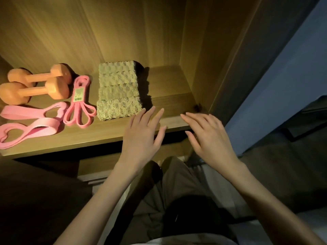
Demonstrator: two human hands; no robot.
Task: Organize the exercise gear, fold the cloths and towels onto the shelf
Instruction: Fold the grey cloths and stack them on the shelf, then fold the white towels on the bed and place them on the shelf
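Hovering mid-frame, both hands hold nothing. The left hand (pixel 141 133) is palm down with fingers straight and spread, over the front edge of the shelf (pixel 106 137). Its fingertips sit just beside the lower right corner of the towels (pixel 117 89). The light is dim there, so I can't tell whether they touch.

The right hand (pixel 207 137) is right of centre, palm down, with fingers loosely extended and slightly bent. It is over the shelf's front right corner, apart from the towels.

The towels are tan and nubby, folded and stacked in four layers. They sit mid-shelf in the upper middle of the frame, with the folded ends facing the camera. Bare wood runs from the stack's right side to the cabinet's side panel.

Just left of the stack lies a looped pink band (pixel 78 101), flat, with a paper label round its middle. In the lower left are two flat pink straps (pixel 40 127), looped, one above the other in the frame. The upper one's end is close to the band.

In the upper left are two orange dumbbells (pixel 35 91), side by side and parallel, with handles running left to right.

Along the bottom, dark trousers (pixel 155 191) show between the forearms. A blue wall (pixel 283 76) fills the right edge.
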